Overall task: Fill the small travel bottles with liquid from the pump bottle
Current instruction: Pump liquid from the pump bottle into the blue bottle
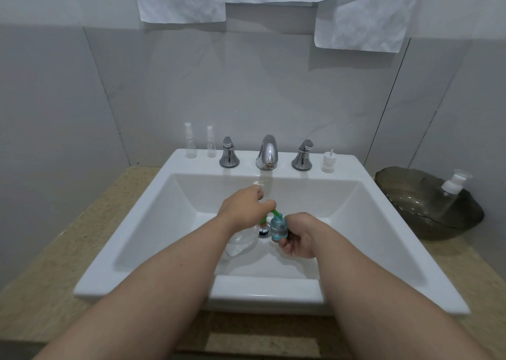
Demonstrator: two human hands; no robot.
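Gripping pump bottle and small travel bottle, hands over white sink, beige counter, grey tiles.

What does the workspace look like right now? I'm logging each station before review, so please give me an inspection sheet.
Surface: white sink set in a beige speckled counter; no water seen running.
Job's things: small bottle holding blue liquid, over the basin; green pump spout at its mouth; the clear pump bottle is mostly hidden under the left arm.
Clutter: two empty spray bottles on the left ledge; white cap on the right ledge; dark glass bowl holding a capped clear bottle.
Grippers: left hand on the pump head; right hand holds the small bottle.
Cables: nothing seen.
Surroundings: grey tiled wall, paper sheets taped above, chrome faucet.
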